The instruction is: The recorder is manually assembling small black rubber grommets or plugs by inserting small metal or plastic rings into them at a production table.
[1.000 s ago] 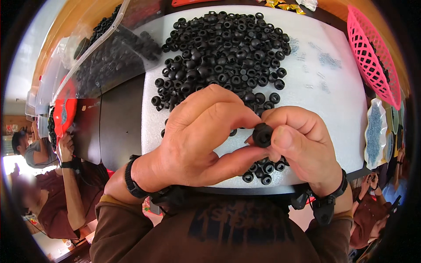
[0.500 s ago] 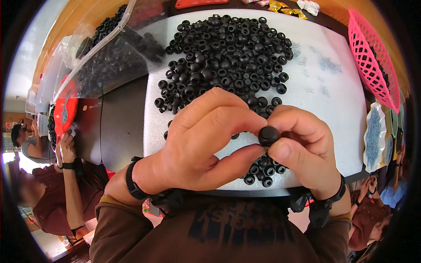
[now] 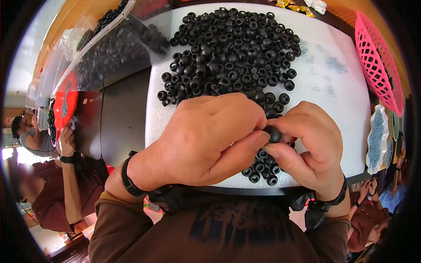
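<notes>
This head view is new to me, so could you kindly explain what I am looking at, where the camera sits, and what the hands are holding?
The picture comes from a wide fisheye camera worn on a person's head, looking down at their own two bare hands; that is why straight edges bend toward the rim and the forearms enter from below. There is no machine here.

The left hand and the right hand meet over the near edge of a white foam sheet. Together their fingers pinch one small black ring-shaped part.

On the sheet lies a large pile of the same black parts, with tiny metal springs scattered to its right. A pink mesh basket stands at the right edge, and a clear bag of more black parts lies at the upper left. Other people sit nearby at both sides.
</notes>
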Tool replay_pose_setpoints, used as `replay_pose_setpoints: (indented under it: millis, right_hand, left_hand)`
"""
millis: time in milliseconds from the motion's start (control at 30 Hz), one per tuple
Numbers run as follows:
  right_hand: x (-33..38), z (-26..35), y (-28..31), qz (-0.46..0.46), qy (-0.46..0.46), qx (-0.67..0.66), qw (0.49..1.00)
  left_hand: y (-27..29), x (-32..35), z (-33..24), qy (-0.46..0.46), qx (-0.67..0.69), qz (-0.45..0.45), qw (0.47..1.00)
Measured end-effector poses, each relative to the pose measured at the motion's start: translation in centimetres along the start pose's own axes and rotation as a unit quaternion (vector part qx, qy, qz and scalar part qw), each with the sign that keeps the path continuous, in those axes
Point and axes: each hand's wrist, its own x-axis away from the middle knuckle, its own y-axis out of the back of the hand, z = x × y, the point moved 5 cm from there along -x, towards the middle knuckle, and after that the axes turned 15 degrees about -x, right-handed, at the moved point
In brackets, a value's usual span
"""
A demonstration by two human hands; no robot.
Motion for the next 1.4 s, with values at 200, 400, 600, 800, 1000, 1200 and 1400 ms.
replay_pose_setpoints:
  millis: [200, 400, 600, 800, 1000, 1200, 1400]
  right_hand:
    - [0.3, -0.1, -0.8, -0.002, 0.107, 0.123, 0.987]
    - [0.4, 0.3, -1.1, 0.028, 0.131, 0.148, 0.98]
    - [0.4, 0.1, -0.7, 0.01, 0.077, 0.072, 0.994]
    - [0.1, -0.1, -0.9, 0.019, 0.058, 0.04, 0.997]
    - [0.1, -0.2, -1.0, 0.041, 0.052, 0.018, 0.998]
    - [0.3, -1.3, -1.0, 0.061, -0.111, -0.188, 0.974]
    - [1.3, -1.7, -1.6, -0.002, -0.313, -0.367, 0.876]
  left_hand:
    - [-0.2, 0.1, -0.2, -0.023, -0.109, 0.004, 0.994]
    - [-0.6, 0.3, 0.1, -0.014, -0.089, 0.023, 0.996]
    - [-0.5, 0.4, -0.3, -0.064, -0.086, -0.032, 0.994]
    - [-0.5, 0.4, -0.5, -0.082, -0.128, -0.02, 0.988]
    - [-0.5, 0.5, -1.0, -0.101, -0.19, -0.012, 0.976]
    - [-0.7, 0.7, -0.7, -0.123, -0.171, -0.052, 0.976]
    - [-0.6, 0.4, -0.3, -0.074, -0.096, -0.018, 0.993]
